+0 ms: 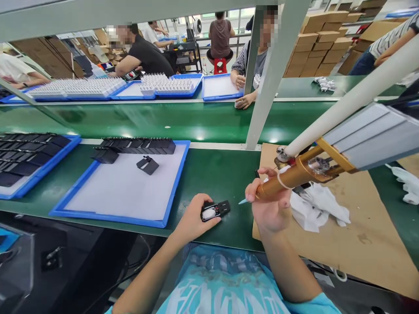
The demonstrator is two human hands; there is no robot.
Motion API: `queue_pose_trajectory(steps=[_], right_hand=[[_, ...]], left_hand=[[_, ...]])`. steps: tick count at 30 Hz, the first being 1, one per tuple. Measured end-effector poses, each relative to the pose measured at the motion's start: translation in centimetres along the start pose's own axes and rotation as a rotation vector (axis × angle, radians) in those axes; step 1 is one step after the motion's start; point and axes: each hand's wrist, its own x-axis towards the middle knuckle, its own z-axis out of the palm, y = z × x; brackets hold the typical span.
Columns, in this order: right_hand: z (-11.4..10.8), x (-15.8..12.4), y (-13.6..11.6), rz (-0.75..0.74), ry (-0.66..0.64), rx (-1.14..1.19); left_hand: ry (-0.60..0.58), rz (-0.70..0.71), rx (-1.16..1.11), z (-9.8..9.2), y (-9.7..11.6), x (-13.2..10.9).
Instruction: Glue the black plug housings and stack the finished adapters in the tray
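Observation:
My left hand (198, 214) is closed around a small black housing (224, 208) on the green bench. The housing lies flat with its inside facing up, and a white part and small components show in it. In my right hand (270, 209) is a gold-coloured dispensing gun (284, 181), its barrel gripped by the fingers. A thin pale-blue nozzle (242, 201) sticks out of the gun's tip toward the housing, apart from it. The gun's rear joins a long grey block (373, 135) at the upper right.
A blue-rimmed tray (111, 192) on the left holds a row of black housings (140, 145) and one loose housing (148, 165). Another full tray (29, 159) stands farther left. Crumpled white tissue (314, 207) lies on cardboard (363, 244). A grey post (262, 104) rises ahead; co-workers sit beyond.

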Motion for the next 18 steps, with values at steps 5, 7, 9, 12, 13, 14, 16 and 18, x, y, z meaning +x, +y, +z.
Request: queue_pose_trajectory(steps=[5, 7, 9, 12, 13, 14, 16, 18], right_hand=[[0.1, 0.0, 0.3, -0.016, -0.045, -0.002], [0.1, -0.1, 0.4, -0.01, -0.058, 0.003], [0.2, -0.1, 0.4, 0.004, -0.062, 0.017], [0.5, -0.2, 0.3, 0.039, -0.057, 0.007], [0.6, -0.2, 0.2, 0.047, -0.053, -0.006], [0.7, -0.2, 0.2, 0.052, -0.048, -0.024], [0.9, -0.3, 0.1, 0.049, -0.033, -0.076], [1.1, -0.5, 0.0, 0.039, -0.015, -0.142]], left_hand=[[-0.358, 0.058, -0.324, -0.5, -0.5, 1.7], [-0.428, 0.11, -0.312, -0.8, -0.5, 2.5], [-0.468, 0.166, -0.275, -0.9, -0.4, 3.2], [-0.505, 0.217, -0.263, -0.9, -0.2, 3.8], [-0.513, 0.225, -0.259, -0.9, -0.1, 3.9], [-0.519, 0.228, -0.249, -0.9, 0.1, 3.9], [-0.509, 0.22, -0.217, -0.9, 0.5, 3.7], [-0.45, 0.193, -0.174, -0.8, 0.9, 3.3]])
